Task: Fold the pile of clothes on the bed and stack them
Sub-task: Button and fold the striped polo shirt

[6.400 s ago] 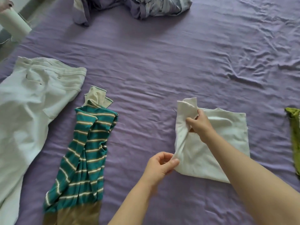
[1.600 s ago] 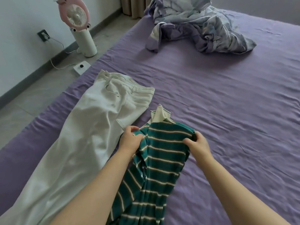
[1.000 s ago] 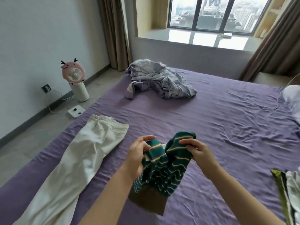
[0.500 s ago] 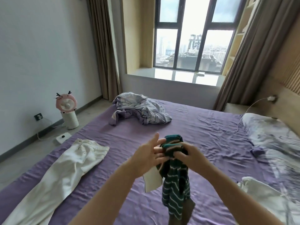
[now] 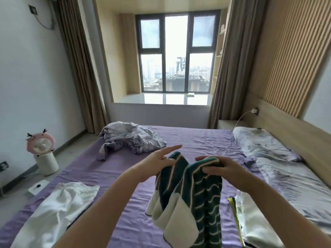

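A green striped shirt (image 5: 195, 196) with a white collar hangs in the air over the purple bed (image 5: 114, 174). My right hand (image 5: 222, 168) grips its upper right edge, fingers curled over the fabric. My left hand (image 5: 159, 162) holds the upper left edge between thumb and lower fingers, the index finger pointing straight out. White trousers (image 5: 53, 210) lie flat at the left of the bed. A folded stack of white and green garments (image 5: 250, 222) sits at the lower right.
A crumpled lilac-and-white blanket (image 5: 129, 138) lies at the far left of the bed. Pillows (image 5: 259, 145) line the right side by the headboard. On the floor at left stands a pink fan (image 5: 42, 153) next to a small white box (image 5: 38, 186).
The view tilted up to the window. My hands, close together on the bunched shirt before, have moved apart and spread its top edge.
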The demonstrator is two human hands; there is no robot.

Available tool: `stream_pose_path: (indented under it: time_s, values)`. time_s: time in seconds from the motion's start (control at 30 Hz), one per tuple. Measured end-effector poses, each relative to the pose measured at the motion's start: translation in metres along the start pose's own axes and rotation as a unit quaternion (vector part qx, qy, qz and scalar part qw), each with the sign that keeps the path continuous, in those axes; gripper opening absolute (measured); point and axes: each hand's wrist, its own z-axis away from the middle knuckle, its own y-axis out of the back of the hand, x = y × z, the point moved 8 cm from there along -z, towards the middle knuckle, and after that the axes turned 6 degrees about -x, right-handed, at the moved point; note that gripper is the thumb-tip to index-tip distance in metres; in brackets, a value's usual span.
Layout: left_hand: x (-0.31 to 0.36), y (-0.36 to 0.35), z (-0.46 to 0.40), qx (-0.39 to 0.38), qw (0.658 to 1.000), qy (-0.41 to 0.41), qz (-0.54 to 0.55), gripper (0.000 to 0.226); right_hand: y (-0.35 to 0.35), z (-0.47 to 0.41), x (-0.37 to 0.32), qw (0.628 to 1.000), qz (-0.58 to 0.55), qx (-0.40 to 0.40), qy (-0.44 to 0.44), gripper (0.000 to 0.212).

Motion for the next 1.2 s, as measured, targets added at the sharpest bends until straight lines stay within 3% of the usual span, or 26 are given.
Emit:
stream_pose_path:
  time_s: [0.2,0.3,0.43,0.57,0.67,0.7,0.8,0.87,0.93,1.07,1.2]
  values:
    - [-0.016,0.043,0.029,0.131,0.989,0.036,-0.052,0.041,0.027,0.044,0.001,0.979,-0.049,0.196,0.013,0.027]
    - [-0.021,0.059,0.047,0.112,0.989,0.026,-0.098,0.045,0.031,0.059,0.002,0.967,-0.050,0.248,0.011,0.024]
    - [-0.024,0.071,0.075,0.098,0.962,-0.041,-0.252,0.055,0.033,0.082,0.014,0.957,-0.034,0.290,-0.011,0.023]
    - [-0.045,0.081,0.095,0.098,0.945,-0.025,-0.312,0.027,0.027,0.106,0.041,0.945,-0.070,0.318,-0.028,0.035]
    - [-0.058,0.079,0.112,0.078,0.877,-0.016,-0.474,0.017,0.016,0.121,0.063,0.940,-0.073,0.327,-0.056,0.044]
    - [-0.061,0.077,0.117,0.074,0.873,-0.030,-0.481,0.018,0.013,0.126,0.071,0.940,-0.072,0.327,-0.067,0.045]
    - [-0.077,0.071,0.131,0.065,0.905,-0.049,-0.418,0.022,-0.002,0.136,0.086,0.945,-0.073,0.307,-0.092,0.033]
    - [-0.093,0.069,0.137,0.044,0.953,0.018,-0.300,0.030,-0.011,0.138,0.090,0.952,-0.075,0.281,-0.099,0.027]
    - [-0.107,0.068,0.139,0.036,0.977,0.067,-0.199,0.035,-0.012,0.141,0.094,0.950,-0.073,0.278,-0.118,0.025]
    - [-0.134,0.077,0.124,0.047,0.985,0.130,-0.102,0.047,-0.004,0.132,0.113,0.943,-0.062,0.286,-0.157,0.024]
    - [-0.191,0.068,0.088,0.076,0.966,0.187,-0.159,0.031,-0.001,0.104,0.176,0.937,-0.042,0.272,-0.213,0.020]
